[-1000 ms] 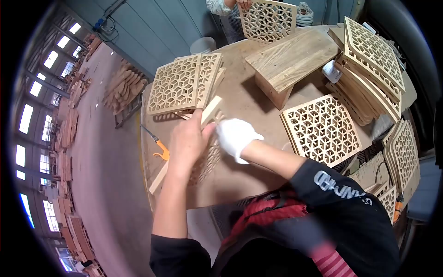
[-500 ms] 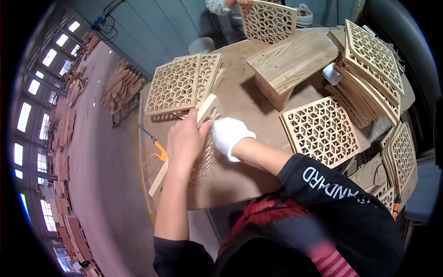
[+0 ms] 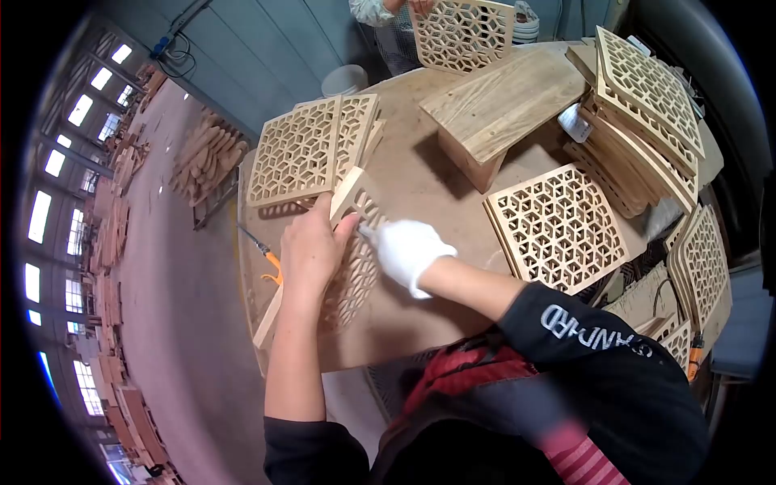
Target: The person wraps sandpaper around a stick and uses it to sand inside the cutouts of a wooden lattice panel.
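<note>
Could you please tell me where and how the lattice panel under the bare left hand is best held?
I'd grip the lattice panel by its plain upper edge, coming from above, as the left hand does: the panel appears to stand tilted on edge, leaving that solid strip uppermost, while its openwork face, toward the gloved right hand, offers only thin ribs.

A blue-grey panelled wall (image 3: 279,52) rises ahead, and bright windows (image 3: 40,214) line the left beyond a greyish floor (image 3: 174,267).
</note>
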`<state>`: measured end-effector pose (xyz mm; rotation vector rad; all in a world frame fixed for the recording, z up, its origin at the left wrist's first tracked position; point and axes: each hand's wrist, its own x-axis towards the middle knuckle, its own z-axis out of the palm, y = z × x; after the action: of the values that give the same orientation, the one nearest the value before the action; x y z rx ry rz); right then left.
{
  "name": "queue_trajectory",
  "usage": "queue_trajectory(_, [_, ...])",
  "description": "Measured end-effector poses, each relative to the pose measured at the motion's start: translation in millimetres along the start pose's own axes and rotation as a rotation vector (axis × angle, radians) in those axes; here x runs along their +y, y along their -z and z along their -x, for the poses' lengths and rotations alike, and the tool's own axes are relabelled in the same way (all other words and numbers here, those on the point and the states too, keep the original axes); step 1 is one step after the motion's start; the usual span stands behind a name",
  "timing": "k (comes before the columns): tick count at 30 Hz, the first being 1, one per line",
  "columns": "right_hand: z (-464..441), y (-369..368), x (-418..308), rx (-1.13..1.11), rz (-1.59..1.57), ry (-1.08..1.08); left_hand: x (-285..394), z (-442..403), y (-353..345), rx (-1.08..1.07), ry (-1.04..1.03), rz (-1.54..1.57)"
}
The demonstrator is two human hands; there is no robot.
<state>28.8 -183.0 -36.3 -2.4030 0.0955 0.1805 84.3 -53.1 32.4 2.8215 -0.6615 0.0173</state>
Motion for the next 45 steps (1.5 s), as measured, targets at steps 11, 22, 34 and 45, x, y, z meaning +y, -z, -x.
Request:
queue_trajectory(11, [33,28,64,-0.023,-0.182,-0.022,-11,-5,-3,0.047,-0.020,-0.004])
queue_trajectory(22, [-25,35,28,-0.368,-0.603,-0.260,5,8,-6,0.047,-0.058,-0.056])
queue_trajectory(34, [-26,23,37,-0.390,-0.997,-0.413,7,8,-3,0.023,-0.035,-0.036])
queue_trajectory(45, [-15,24,52,-0.414,-1.127,-0.421,7,6,-2,-0.028,0.000,-0.018])
